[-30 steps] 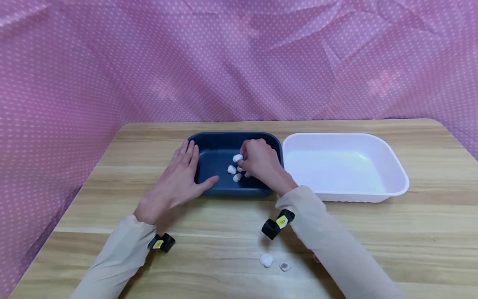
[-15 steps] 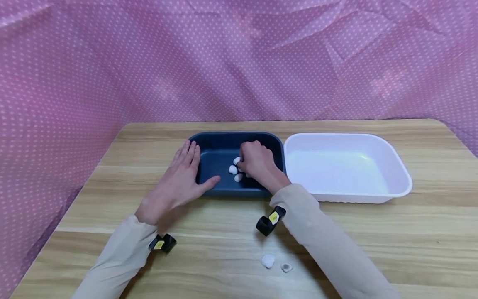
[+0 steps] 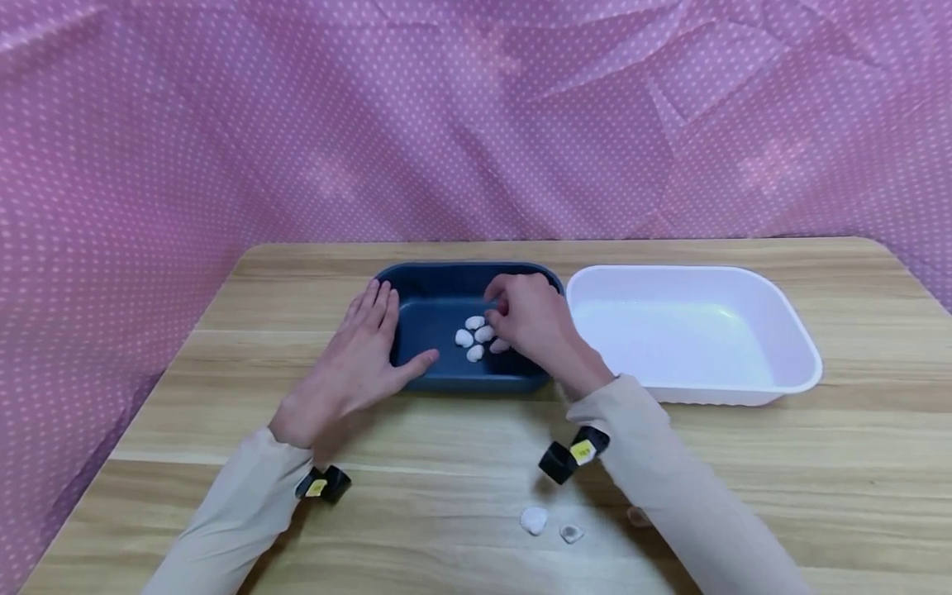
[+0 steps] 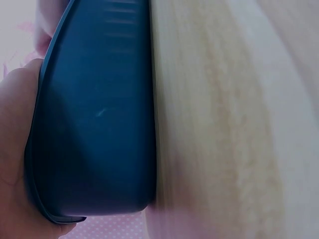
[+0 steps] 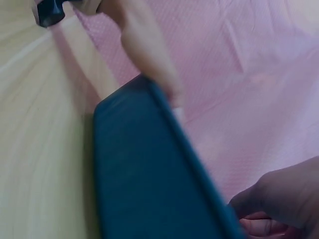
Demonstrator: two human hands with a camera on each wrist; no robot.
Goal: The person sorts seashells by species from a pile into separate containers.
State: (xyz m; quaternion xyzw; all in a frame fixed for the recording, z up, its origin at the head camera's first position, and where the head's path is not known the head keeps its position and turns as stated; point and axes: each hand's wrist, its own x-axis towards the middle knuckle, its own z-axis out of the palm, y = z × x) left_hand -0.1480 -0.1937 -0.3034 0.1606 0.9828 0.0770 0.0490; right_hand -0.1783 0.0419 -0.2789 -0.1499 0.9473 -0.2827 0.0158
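Several white seashells [image 3: 464,338] lie grouped in the right half of the dark blue tray [image 3: 464,383]. My right hand [image 3: 531,318] hovers just right of them, inside the tray's right end. A gap shows between its thumb and forefinger, with no shell between them, and the other fingers bend inward. It partly covers the rightmost shell [image 3: 499,345]. My left hand [image 3: 357,351] lies spread over the tray's left rim, thumb pointing across the front corner. The left wrist view shows that hand against the rim of the tray [image 4: 94,114].
A white tray [image 3: 692,395] stands right beside the dark one. On the wooden table [image 3: 416,512] near me lie a pale shell [image 3: 534,521], a smaller grey-centred shell [image 3: 571,533] and a brownish one [image 3: 638,517] by the right sleeve. Pink dotted cloth [image 3: 476,124] hangs behind.
My right hand has drawn back to the right from the shells, its thumb and forefinger parting. More shells show, and the brownish shell by the sleeve is visible again. The left hand stays put.
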